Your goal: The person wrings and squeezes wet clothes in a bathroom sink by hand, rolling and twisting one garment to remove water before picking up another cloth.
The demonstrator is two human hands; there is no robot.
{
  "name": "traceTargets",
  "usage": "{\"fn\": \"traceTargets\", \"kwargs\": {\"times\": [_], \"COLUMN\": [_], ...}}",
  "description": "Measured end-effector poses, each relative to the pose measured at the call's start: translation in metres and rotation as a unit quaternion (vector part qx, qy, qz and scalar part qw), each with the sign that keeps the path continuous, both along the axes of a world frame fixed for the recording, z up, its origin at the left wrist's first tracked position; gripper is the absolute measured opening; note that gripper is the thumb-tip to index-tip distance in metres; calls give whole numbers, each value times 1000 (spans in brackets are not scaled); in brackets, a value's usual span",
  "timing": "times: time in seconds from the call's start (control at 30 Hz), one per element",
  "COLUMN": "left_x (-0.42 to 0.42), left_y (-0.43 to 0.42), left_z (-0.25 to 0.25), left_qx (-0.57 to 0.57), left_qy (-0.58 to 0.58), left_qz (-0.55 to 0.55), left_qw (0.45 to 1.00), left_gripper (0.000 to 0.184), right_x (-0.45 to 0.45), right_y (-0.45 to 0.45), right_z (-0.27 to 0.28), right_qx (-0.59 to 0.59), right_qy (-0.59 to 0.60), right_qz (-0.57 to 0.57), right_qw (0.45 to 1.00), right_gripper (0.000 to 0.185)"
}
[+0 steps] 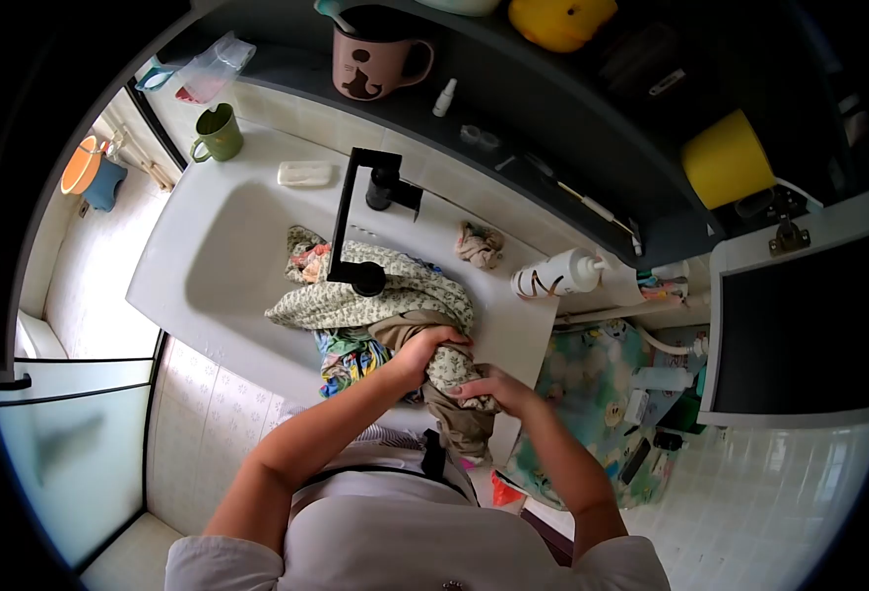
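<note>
1. Along a smooth white sink, beneath dark shelves, sit a rectangular soap bar and green mug.
2. Crumpled floral cloth spreads from the basin, under an angular black faucet, to both hands.
3. Left hand: fingers wrapped around bunched fabric.
4. Right hand: fingers gripping the floral twist, just above hanging brown cloth.

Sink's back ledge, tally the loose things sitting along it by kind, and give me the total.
Green mug: 1
White soap bar: 1
Bunched cloth: 1
White bottle: 1
Total: 4
</note>
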State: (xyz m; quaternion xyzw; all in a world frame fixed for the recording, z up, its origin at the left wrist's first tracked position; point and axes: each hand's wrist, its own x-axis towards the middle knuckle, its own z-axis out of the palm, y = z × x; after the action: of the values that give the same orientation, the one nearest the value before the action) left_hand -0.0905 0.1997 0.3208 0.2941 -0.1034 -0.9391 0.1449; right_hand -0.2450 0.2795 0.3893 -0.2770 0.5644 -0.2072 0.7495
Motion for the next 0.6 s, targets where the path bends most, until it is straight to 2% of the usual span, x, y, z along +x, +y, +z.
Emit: {"fn": "traceTargets", "kwargs": {"times": [0.03,0.1,0.13,0.2,0.3,0.33,0.43,0.47,0.57,0.6], "left_x": [-3,-11,-15,-27,-35,-35,-34,-21,-8,-8], "left_y": [5,14,21,34,42,44,46,42,39,39], "left_z": [12,32,22,3,-11,-17,-52,-21,27,23], "left_qx": [13,36,24,17,-6,-21,8,-70,42,16], "left_qy": [-49,-147,-155,-168,-171,-163,-46,-93,-140,-186], "left_qz": [8,30,47,99,91,82,57,14,105,128], "left_qw": [999,988,987,981,981,983,997,993,984,974], "left_gripper": [29,28,27,29,29,30,29,29,33,35], "right_x": [-7,-8,-3,8,47,66,77,72,67,58], "right_y": [8,21,25,35,50,52,55,51,41,36], "right_z": [8,34,47,72,79,75,20,-4,-25,-44], "right_qx": [-64,-190,-259,-382,-443,-445,-413,-452,-471,-491], "right_qy": [130,379,475,640,527,530,620,682,638,667], "right_qz": [22,72,82,95,103,118,162,151,60,77], "right_qw": [989,903,837,660,718,712,647,555,606,556], "right_gripper": [71,84,86,92,95,100,102,103,102,103]}}
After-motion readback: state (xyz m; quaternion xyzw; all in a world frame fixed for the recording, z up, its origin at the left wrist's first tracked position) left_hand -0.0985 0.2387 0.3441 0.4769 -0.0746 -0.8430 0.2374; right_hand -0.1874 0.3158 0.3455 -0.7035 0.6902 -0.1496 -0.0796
